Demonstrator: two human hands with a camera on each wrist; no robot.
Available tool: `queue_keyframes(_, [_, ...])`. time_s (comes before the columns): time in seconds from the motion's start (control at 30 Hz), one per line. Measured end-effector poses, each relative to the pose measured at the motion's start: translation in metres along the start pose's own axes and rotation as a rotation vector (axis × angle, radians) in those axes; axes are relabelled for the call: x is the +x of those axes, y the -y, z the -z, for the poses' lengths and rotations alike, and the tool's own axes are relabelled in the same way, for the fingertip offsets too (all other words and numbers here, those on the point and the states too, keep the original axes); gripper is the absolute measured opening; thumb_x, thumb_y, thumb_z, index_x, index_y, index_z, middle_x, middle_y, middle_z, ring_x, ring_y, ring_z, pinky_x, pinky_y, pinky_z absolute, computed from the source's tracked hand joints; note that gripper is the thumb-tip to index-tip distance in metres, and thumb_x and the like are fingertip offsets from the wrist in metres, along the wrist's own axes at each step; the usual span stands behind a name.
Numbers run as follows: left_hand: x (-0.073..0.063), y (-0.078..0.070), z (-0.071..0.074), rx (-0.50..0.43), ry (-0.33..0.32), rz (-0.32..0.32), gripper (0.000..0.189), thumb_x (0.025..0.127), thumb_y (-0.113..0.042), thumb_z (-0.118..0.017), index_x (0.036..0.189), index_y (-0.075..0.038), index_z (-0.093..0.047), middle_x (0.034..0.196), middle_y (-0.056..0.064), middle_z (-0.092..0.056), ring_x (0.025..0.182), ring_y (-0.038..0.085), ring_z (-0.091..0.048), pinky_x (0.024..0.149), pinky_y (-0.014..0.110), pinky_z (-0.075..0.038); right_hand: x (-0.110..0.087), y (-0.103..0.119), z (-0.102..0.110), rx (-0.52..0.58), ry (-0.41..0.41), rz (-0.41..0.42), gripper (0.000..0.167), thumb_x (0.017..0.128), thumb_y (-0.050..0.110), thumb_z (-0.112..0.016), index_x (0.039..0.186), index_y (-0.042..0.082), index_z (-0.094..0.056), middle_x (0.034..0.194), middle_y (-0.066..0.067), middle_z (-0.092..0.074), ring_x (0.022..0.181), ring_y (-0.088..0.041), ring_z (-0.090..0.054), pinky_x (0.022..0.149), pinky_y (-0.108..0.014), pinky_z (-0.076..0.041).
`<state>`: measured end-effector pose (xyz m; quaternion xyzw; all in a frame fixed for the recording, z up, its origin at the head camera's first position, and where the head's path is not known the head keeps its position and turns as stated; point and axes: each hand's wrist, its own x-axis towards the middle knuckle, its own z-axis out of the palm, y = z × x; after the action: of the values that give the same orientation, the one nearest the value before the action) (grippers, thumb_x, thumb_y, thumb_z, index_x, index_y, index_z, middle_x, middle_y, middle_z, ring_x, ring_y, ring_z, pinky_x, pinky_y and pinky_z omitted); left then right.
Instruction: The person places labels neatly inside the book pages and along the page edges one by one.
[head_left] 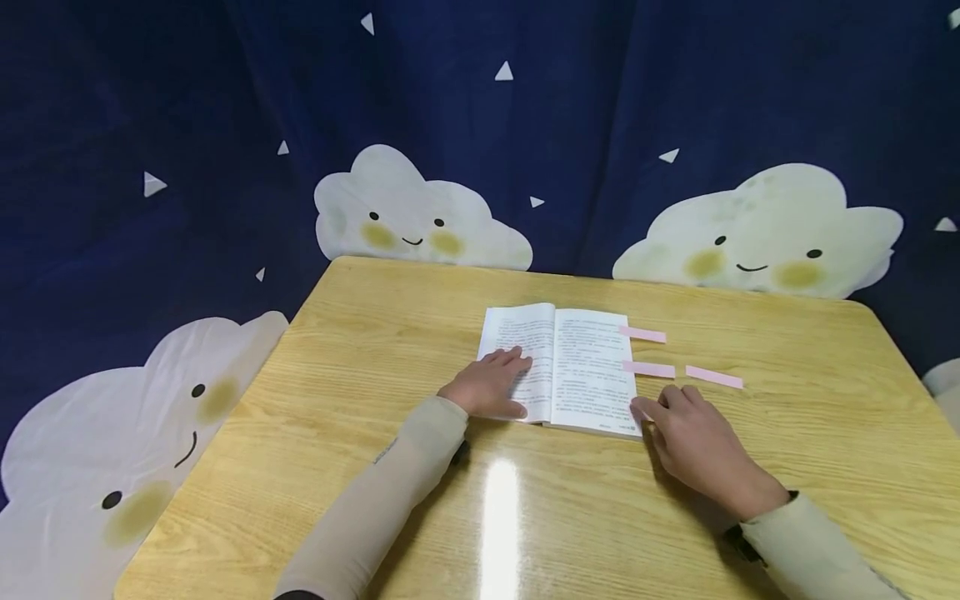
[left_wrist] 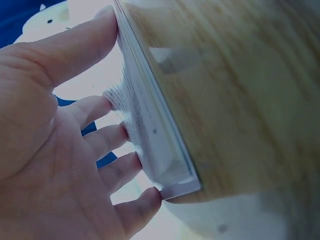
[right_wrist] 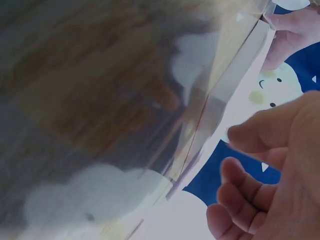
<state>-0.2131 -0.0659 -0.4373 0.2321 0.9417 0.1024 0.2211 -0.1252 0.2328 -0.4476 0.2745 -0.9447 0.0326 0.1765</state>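
An open book (head_left: 592, 367) with printed pages lies flat on the table. My left hand (head_left: 491, 385) rests spread on its left page; in the left wrist view, the fingers (left_wrist: 120, 170) lie across the page near the edge. At the lower right edge of the book, my right hand (head_left: 693, 433) touches the page with a fingertip. The other fingers (right_wrist: 235, 195) are loosely bent, with nothing visible between them in the right wrist view. Pink paper strips, an upper one (head_left: 645, 334) and a lower one (head_left: 651, 369), stick out from the right page.
Another pink strip (head_left: 714, 377) lies on the wooden table (head_left: 360, 350), right of the book. A dark blue curtain (head_left: 577, 108) with cloud prints hangs behind and to the sides. A bright light reflection shows on the tabletop in front of the book.
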Motion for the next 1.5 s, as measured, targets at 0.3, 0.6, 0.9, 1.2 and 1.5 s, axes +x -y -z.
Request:
queue_keyframes(0.3, [0.0,-0.001,-0.001,-0.009,0.008,0.002,0.083,0.091,-0.044,-0.067,0.159,-0.024,-0.025,0.169,0.0,-0.013,0.157,0.027,-0.015,0.126,0.048,-0.022,0.001,-0.002,-0.001,0.028,0.098,-0.052,0.03,0.078,-0.004,-0.067,0.1,0.012,-0.079,0.081,-0.008,-0.056,0.072,-0.021,-0.043,0.06,-0.031,-0.038])
queue_keyframes(0.6, [0.001,-0.003,0.001,-0.001,0.005,-0.002,0.082,0.091,-0.043,-0.067,0.159,-0.024,-0.025,0.169,0.001,-0.014,0.156,0.028,-0.016,0.125,0.05,-0.023,0.01,-0.016,0.0,0.237,0.11,-0.142,0.017,0.088,0.005,-0.066,0.1,0.007,-0.077,0.086,-0.004,-0.066,0.078,-0.019,-0.053,0.078,-0.041,-0.043])
queue_keyframes(0.9, [0.001,-0.002,0.001,0.015,0.008,0.014,0.082,0.091,-0.044,-0.067,0.159,-0.025,-0.024,0.169,0.0,-0.013,0.157,0.027,-0.016,0.126,0.049,-0.023,0.016,-0.022,-0.008,0.345,0.179,-0.236,0.027,0.089,0.006,-0.062,0.111,-0.003,-0.073,0.083,-0.006,-0.07,0.07,-0.014,-0.047,0.069,-0.032,-0.036])
queue_keyframes(1.2, [0.001,-0.002,0.001,0.018,0.017,0.02,0.083,0.091,-0.045,-0.067,0.159,-0.025,-0.024,0.169,-0.001,-0.012,0.157,0.027,-0.015,0.126,0.049,-0.023,0.017,-0.02,-0.004,0.355,0.203,-0.225,0.03,0.089,0.006,-0.063,0.117,-0.004,-0.071,0.082,-0.006,-0.068,0.068,-0.013,-0.042,0.061,-0.025,-0.031])
queue_keyframes(1.5, [0.001,-0.002,0.001,0.007,0.012,0.014,0.082,0.091,-0.045,-0.067,0.159,-0.026,-0.024,0.169,0.0,-0.013,0.157,0.028,-0.015,0.126,0.049,-0.023,0.02,-0.023,0.004,0.429,0.232,-0.226,0.029,0.091,0.006,-0.062,0.117,-0.003,-0.071,0.091,-0.01,-0.072,0.07,-0.01,-0.047,0.061,-0.024,-0.036])
